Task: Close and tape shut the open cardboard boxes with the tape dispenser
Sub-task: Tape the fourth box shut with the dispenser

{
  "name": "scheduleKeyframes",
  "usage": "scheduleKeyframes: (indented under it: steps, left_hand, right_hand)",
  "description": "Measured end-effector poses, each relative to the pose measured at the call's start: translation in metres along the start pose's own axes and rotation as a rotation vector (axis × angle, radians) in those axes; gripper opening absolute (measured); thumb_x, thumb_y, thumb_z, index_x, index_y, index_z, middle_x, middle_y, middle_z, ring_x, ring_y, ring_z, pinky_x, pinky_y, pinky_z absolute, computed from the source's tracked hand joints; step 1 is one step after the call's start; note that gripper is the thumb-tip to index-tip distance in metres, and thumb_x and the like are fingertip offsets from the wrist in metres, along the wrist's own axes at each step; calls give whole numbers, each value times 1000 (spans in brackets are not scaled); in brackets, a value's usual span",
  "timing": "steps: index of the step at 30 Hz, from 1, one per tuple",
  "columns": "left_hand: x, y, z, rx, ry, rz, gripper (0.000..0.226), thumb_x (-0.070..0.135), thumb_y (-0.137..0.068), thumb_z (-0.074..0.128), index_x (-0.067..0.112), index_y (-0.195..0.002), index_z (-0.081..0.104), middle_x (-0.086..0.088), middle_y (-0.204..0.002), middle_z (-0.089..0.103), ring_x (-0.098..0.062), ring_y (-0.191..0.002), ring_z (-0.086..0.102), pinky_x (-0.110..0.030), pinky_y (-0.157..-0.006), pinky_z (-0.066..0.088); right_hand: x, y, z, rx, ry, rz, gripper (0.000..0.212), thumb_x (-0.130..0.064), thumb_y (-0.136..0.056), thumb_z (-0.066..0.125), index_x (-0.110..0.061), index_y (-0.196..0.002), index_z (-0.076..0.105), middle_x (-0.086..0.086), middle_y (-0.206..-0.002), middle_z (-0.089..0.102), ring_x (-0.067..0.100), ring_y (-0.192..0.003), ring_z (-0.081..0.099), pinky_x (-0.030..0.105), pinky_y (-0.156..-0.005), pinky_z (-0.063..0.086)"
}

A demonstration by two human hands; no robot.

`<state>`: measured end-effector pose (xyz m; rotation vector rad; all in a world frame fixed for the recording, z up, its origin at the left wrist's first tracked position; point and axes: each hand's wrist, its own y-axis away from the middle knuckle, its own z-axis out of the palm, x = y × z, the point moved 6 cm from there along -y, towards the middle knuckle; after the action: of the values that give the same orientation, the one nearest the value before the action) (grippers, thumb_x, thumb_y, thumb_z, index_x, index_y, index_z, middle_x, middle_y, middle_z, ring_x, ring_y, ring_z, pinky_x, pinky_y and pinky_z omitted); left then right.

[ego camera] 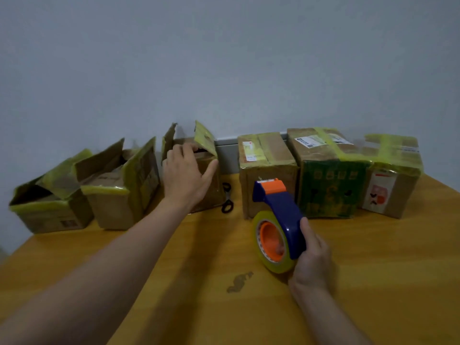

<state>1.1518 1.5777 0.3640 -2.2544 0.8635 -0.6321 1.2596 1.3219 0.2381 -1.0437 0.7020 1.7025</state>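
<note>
landmark: scissors [227, 197], lying on the bench [373, 270] within the row of boxes along the wall.
right of the scissors: first taped box [266, 158], second taped box [328, 185], third taped box [393, 180]; flaps down, yellowish tape across each top.
left of the scissors: nearest open box [212, 195], middle open box [117, 202], farthest open box [49, 215]; flaps standing up or splayed.
left hand [185, 175]: on the nearest open box, fingers hooked over its top edge, thumb spread against the front.
right hand [312, 257]: wrapped round the handle of the tape dispenser [278, 220].
tape dispenser: nearer the viewer than the scissors and to their right, roll low over the bench, cutter end pointing at the first taped box.
progress: about half, judged by count; three boxes sealed.
remaining: three boxes to fold shut and tape; the one beside the scissors appears to be next.
</note>
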Motion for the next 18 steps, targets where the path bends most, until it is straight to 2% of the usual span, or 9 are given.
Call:
scheduleKeyframes:
  steps: [4,7,11,14,16,18]
  left_hand:
    - [-16,-22,15,-165,-33,39,87,79,-91,44,12,-147,46,-9,-140,56,-30,-129,54,-47,-111,44]
    - [-17,-37,25,-306,-74,29,107,94,-81,30,13,-147,48,-10,-141,59,-32,-125,59,-50,-105,50]
    - [-12,-46,39,-465,-150,18,111,101,-73,35,18,-146,49,-9,-137,63,-33,-121,62,-47,-98,54]
    - [-12,-47,45,-523,-281,43,102,97,-75,44,20,-141,53,-9,-128,67,-32,-115,64,-44,-94,51]
    - [-13,-47,43,-509,-317,34,100,96,-74,46,18,-135,58,-9,-124,68,-32,-112,65,-45,-96,50]
    - [-14,-43,38,-490,-328,16,102,98,-73,42,16,-130,61,-9,-122,68,-33,-114,64,-51,-105,45]
  right_hand:
    - [10,1,24,-72,-15,45,31,-36,-94,60,-18,-81,81,11,-82,77,24,-76,72,37,-69,55]
    - [20,-1,28,-82,-37,67,31,-41,-85,61,-21,-76,82,8,-79,77,19,-72,73,37,-69,54]
    - [24,-8,25,-111,-26,70,37,-46,-83,60,-16,-93,78,11,-90,78,21,-80,75,37,-71,55]
    - [27,-9,26,-137,-8,69,38,-48,-83,60,-15,-93,79,14,-92,78,26,-84,75,39,-74,56]
    - [28,-9,26,-150,8,66,38,-47,-84,60,-15,-94,79,14,-93,77,28,-86,74,39,-75,57]
    - [28,-10,26,-171,17,63,37,-46,-85,59,-16,-94,80,14,-94,77,28,-87,75,40,-76,57]
